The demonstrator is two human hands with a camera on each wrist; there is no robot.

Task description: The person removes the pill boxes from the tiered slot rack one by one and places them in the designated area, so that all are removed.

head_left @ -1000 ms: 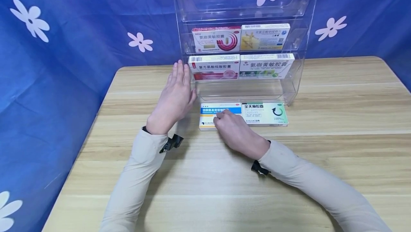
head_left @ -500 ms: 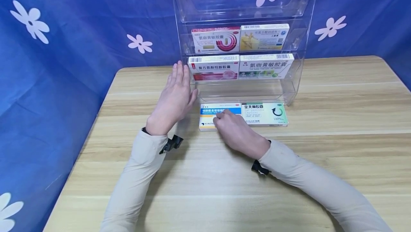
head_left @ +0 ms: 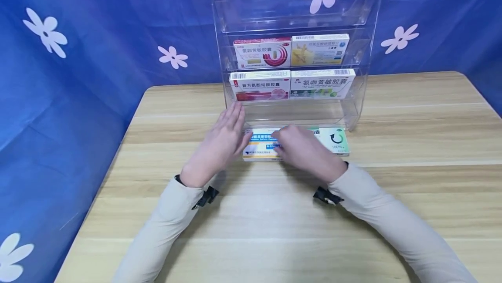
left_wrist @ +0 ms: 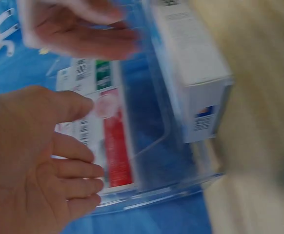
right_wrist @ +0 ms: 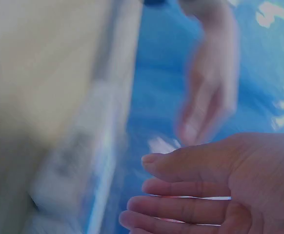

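Observation:
Two medicine boxes lie side by side at the front foot of a clear acrylic rack (head_left: 298, 115): a blue, white and yellow one (head_left: 259, 149) on the left and a pale green one (head_left: 338, 143) on the right. My left hand (head_left: 219, 146) hovers by the left box, fingers straight and pointing at the rack; in the left wrist view that hand (left_wrist: 39, 161) holds nothing. My right hand (head_left: 307, 150) is over the seam between the boxes and hides part of both. In the right wrist view its fingers (right_wrist: 181, 209) are loosely extended, with nothing in them.
On the rack's tiers stand a red-and-white box (head_left: 255, 56), a yellow-and-white box (head_left: 319, 52), a pink-and-white box (head_left: 262, 85) and a green-and-white box (head_left: 319, 83). A blue flowered curtain (head_left: 117, 35) hangs behind the wooden table (head_left: 251, 235).
My left hand has left the rack's left side and come down toward the front boxes. My right hand has shifted right from the blue-and-white box. The head view has tilted slightly.

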